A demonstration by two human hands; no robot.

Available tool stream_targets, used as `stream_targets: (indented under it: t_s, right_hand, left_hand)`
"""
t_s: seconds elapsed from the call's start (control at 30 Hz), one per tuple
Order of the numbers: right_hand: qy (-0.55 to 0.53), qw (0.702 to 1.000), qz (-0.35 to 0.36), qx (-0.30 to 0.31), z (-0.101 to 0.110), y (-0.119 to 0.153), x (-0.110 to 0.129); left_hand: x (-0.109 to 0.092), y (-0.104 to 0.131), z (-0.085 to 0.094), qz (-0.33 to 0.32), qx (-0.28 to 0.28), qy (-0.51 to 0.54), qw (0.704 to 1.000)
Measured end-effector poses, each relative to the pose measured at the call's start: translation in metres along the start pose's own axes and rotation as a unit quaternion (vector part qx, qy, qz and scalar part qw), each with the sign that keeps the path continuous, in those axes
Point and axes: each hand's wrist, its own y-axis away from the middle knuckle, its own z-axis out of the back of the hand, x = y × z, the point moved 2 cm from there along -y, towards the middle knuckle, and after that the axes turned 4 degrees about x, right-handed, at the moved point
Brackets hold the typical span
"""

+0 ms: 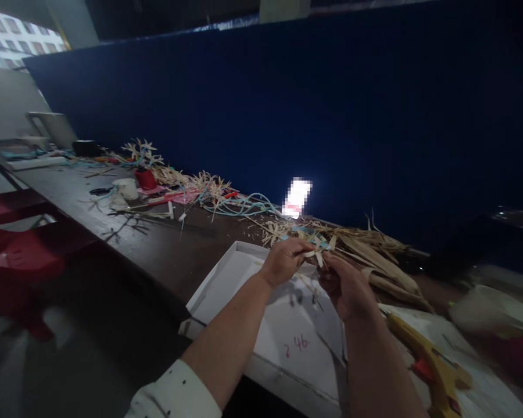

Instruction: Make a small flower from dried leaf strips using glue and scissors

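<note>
My left hand [287,260] and my right hand [344,281] meet above a shallow white box lid [272,316]. Between their fingertips is a small pale dried-leaf flower [318,254], its narrow strips spread out. The left thumb and fingers pinch it from the left, while the right fingers close on it from the right. A thin stem hangs below it over the lid. Handwritten red marks show on the lid. Dried leaf strips [379,255] lie just behind my hands.
A yellow glue gun [427,360] lies at the right. Along the blue partition [287,104] are a lit phone [297,197], pale blue cords [244,204], a red pot [145,179] and a white cup [126,188]. Red stools [21,255] stand at the left.
</note>
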Motion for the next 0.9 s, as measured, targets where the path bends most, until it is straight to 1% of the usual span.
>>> stream_targets:
  t_s: [0.1, 0.2, 0.27, 0.33, 0.43, 0.5, 0.6, 0.77, 0.9]
  right_hand:
    - [0.018, 0.999, -0.005, -0.044, 0.002, -0.003, -0.002]
    - [0.082, 0.993, 0.019, -0.086, 0.005, -0.006, -0.005]
    - [0.123, 0.987, 0.052, -0.085, 0.005, -0.007, -0.007]
    - [0.142, 0.984, 0.086, -0.068, 0.004, -0.007, -0.008]
    - [0.157, 0.979, 0.115, -0.06, 0.003, -0.007, -0.009]
    - [0.167, 0.978, 0.114, -0.06, 0.002, -0.006, -0.01]
    - [0.179, 0.975, 0.117, -0.055, 0.0, -0.006, -0.01]
    - [0.151, 0.98, 0.109, -0.071, -0.001, -0.006, -0.01]
    - [0.148, 0.982, 0.102, -0.055, -0.002, -0.005, -0.01]
  left_hand:
    - [0.002, -0.002, 0.001, 0.019, -0.046, 0.012, 0.999]
    - [0.005, -0.004, 0.0, 0.034, -0.086, 0.033, 0.995]
    - [0.006, -0.004, -0.002, 0.051, -0.099, 0.048, 0.993]
    - [0.007, -0.003, -0.004, 0.065, -0.109, 0.058, 0.99]
    - [0.005, -0.002, -0.008, 0.084, -0.11, 0.066, 0.988]
    - [0.003, -0.002, -0.01, 0.095, -0.1, 0.057, 0.989]
    - [-0.002, -0.001, -0.012, 0.091, -0.088, 0.028, 0.992]
    - [-0.008, 0.001, -0.012, 0.094, -0.072, 0.001, 0.993]
    - [-0.009, 0.002, -0.01, 0.1, -0.072, -0.005, 0.992]
